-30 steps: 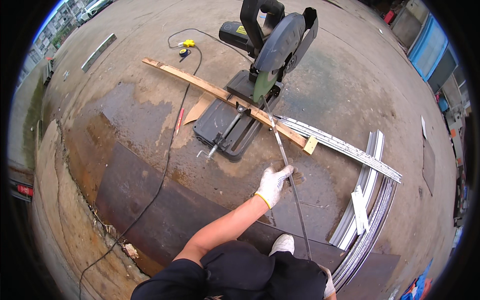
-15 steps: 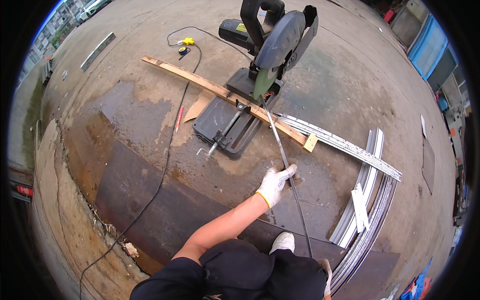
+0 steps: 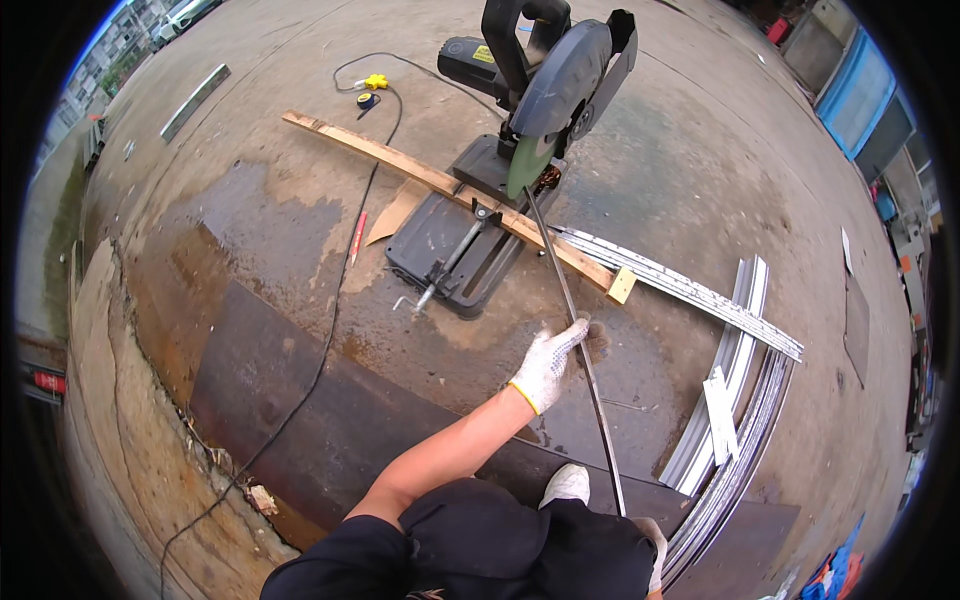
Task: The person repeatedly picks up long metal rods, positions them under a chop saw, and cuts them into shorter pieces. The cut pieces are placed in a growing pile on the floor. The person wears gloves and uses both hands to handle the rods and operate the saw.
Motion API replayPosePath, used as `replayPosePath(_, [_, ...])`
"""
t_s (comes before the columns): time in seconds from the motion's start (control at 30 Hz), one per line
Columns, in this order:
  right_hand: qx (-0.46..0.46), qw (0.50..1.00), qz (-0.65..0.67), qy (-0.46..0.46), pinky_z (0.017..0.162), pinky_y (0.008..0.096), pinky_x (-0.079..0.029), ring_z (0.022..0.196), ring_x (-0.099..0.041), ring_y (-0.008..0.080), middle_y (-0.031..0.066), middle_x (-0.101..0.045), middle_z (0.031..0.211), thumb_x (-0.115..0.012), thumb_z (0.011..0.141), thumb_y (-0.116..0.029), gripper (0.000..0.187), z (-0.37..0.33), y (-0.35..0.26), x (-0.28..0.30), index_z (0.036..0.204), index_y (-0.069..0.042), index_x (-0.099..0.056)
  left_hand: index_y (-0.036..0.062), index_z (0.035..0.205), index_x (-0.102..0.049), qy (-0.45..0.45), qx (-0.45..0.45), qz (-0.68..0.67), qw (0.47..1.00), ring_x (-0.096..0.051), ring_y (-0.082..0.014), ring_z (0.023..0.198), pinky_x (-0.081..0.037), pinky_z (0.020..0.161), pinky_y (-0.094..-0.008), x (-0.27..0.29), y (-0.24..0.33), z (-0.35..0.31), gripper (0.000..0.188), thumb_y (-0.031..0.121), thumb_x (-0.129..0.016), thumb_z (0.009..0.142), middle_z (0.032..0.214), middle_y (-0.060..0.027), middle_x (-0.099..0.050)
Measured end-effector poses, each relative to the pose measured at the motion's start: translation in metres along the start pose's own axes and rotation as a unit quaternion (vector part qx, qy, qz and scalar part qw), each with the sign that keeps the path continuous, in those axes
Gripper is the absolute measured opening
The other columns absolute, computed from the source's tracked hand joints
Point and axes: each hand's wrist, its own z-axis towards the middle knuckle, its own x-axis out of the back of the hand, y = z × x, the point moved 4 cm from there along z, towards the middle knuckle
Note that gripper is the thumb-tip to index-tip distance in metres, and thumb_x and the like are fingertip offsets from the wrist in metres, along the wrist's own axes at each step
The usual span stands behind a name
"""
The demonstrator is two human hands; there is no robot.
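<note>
My left hand (image 3: 548, 368), in a white knitted glove with a yellow cuff, is closed around a long, thin metal rod (image 3: 597, 405). From the hand the rod runs forward to the green cutting disc (image 3: 529, 163) of a black cut-off saw (image 3: 553, 90). Its far end meets the lower part of the disc, beside the saw's base. The near end passes down by my dark-clothed leg. Only the edge of my right hand (image 3: 657, 552), also gloved, shows near that end; its fingers are hidden.
A wooden strip (image 3: 400, 168) lies across the saw's base (image 3: 440, 250). White metal profiles (image 3: 690, 288) lie on the right. A black cable (image 3: 318, 375) crosses the dark metal sheet (image 3: 262, 365). A red pencil-like stick (image 3: 358, 238) and yellow plug (image 3: 376, 83) lie left.
The rod's surface catches the light differently and its far end has shifted slightly to the right. My left hand has tilted a little around it. The saw looks unmoved.
</note>
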Motion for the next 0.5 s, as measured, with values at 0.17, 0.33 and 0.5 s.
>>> replayPosePath(0.17, [-0.072, 0.992, -0.06, 0.083, 0.068, 0.0252, -0.046, 0.075, -0.054, 0.011, 0.0013, -0.059, 0.082, -0.066, 0.084, 0.0, 0.023, -0.001, -0.008, -0.002, 0.106, -0.002, -0.064, 0.0046, 0.121, -0.06, 0.033, 0.007, 0.096, 0.995, -0.064, -0.0211, 0.089, -0.059, 0.089, -0.044, -0.004, 0.001, -0.001, 0.024, 0.013, -0.065, 0.098, 0.096, -0.006, -0.063])
replayPosePath(0.33, [-0.047, 0.994, -0.06, 0.075, 0.07, 0.0264, -0.046, 0.074, -0.054, 0.0109, 0.0025, -0.061, 0.084, -0.067, 0.084, 0.001, 0.021, 0.003, -0.046, -0.012, 0.105, -0.001, -0.068, 0.0033, 0.12, -0.059, 0.006, -0.01, 0.037, 0.999, -0.066, -0.0252, 0.093, -0.058, 0.092, -0.048, 0.004, -0.001, 0.002, 0.024, 0.009, -0.064, 0.098, 0.099, -0.0095, -0.064])
replayPosePath(0.5, [0.03, 0.99, -0.128, 0.046, 0.069, 0.0295, -0.045, 0.074, -0.055, 0.0166, 0.0047, -0.058, 0.081, -0.067, 0.08, 0.004, 0.015, 0.005, -0.044, -0.007, 0.094, -0.001, -0.068, 0.0014, 0.125, -0.058, -0.004, -0.008, -0.005, 1.0, -0.067, -0.0346, 0.106, -0.056, 0.097, -0.0536, -0.001, 0.005, -0.002, 0.028, 0.008, -0.061, 0.098, 0.107, -0.0158, -0.067])
